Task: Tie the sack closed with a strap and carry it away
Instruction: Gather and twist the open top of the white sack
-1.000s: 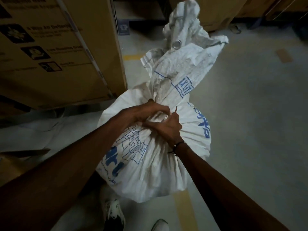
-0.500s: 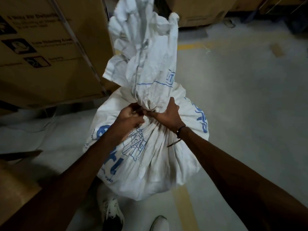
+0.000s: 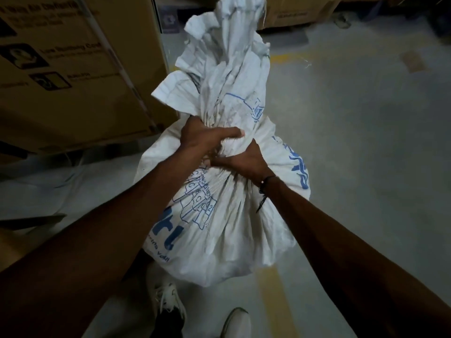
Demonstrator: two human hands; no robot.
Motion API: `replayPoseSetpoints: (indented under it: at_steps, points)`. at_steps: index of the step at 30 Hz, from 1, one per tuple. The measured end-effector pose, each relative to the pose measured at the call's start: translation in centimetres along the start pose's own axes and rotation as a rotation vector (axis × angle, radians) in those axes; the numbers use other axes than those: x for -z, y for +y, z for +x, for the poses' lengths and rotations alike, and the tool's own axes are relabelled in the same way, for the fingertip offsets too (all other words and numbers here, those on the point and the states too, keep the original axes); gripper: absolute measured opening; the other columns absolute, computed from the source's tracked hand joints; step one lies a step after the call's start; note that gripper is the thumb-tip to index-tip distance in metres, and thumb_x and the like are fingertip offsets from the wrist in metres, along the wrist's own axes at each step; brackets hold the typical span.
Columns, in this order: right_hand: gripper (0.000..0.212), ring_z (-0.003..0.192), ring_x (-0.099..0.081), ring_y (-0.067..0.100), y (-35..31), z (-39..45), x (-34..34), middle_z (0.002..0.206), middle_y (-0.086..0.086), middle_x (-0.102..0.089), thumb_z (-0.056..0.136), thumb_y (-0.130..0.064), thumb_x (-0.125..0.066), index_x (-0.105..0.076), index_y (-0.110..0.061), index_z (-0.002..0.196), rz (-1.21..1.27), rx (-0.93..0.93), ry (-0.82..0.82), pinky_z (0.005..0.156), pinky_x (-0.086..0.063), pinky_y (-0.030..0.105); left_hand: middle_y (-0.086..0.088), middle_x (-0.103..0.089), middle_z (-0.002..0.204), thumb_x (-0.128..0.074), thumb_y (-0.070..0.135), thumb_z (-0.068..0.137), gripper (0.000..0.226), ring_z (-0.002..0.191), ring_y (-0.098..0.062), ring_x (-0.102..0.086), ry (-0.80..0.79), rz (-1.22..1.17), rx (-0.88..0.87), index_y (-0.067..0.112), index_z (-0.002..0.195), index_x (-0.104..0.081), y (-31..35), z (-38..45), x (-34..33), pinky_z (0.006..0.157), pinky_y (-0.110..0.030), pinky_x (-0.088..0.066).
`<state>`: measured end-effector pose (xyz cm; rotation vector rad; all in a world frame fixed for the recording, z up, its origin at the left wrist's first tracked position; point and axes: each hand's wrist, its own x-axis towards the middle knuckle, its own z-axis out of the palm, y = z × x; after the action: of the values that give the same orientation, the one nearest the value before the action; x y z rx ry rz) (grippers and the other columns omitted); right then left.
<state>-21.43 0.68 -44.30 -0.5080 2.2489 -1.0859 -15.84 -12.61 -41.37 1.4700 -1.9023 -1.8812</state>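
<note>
The sack (image 3: 219, 215) is standing at the centre of the view on the floor (image 3: 366, 167), its long axis running from the bulging base at 6 o'clock, just above the person's shoes (image 3: 168, 303), up through the gathered neck to the loose, crumpled mouth pointing toward 12 o'clock. Both hands are meeting at the neck: the left hand (image 3: 207, 137) is wrapping its fingers round the bunched cloth from 9 o'clock, and the right hand (image 3: 244, 159) is clamping the same neck from 3 o'clock, just below and touching it. No strap is showing clearly; whatever may be lying under the fingers is hidden, so it is not possible to say whether the tie is on. A dark band (image 3: 266, 181) is sitting on the right wrist, which is not the strap. The sack is looking like woven plastic cloth, soft and pleating easily, probably slick under the palm, and the rounded body is suggesting a fair load that would sag and swing when lifted. The neck, where the pleats are drawn tight, is seeming the best place to take hold, with a second hand under the base if it proves heavy. A large carton (image 3: 73, 69) is standing close by at 10 o'clock.
</note>
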Motion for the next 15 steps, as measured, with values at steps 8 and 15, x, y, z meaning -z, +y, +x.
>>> replayPoseSetpoints:
  at_steps: [8, 15]
  points:
    - [0.086, 0.13, -0.063, 0.036, -3.6, -2.9, -3.0, 0.132, 0.011, -0.071, 0.07, -0.048, -0.089, -0.053, -0.015, 0.141, 0.002, -0.319, 0.466, 0.107, -0.047, 0.042, -0.008, -0.064, 0.139, -0.098, 0.058, 0.046, 0.108, 0.128, -0.027, -0.061, 0.047, 0.429, -0.096, 0.008, 0.134, -0.057, 2.6, -0.3, -1.9, 0.103, -0.036, -0.054]
    - [0.051, 0.112, -0.074, 0.033, -3.1, -2.2, -1.8, 0.107, 0.006, -0.08, 0.068, -0.049, -0.077, -0.076, -0.014, 0.104, 0.129, -0.212, 0.437, 0.1, -0.058, 0.046, -0.009, -0.075, 0.122, -0.098, 0.015, 0.063, 0.082, 0.106, -0.022, -0.076, -0.314, -0.138, -0.153, 0.007, 0.133, -0.058, -0.8, -1.3, 1.8, 0.094, -0.042, -0.062]
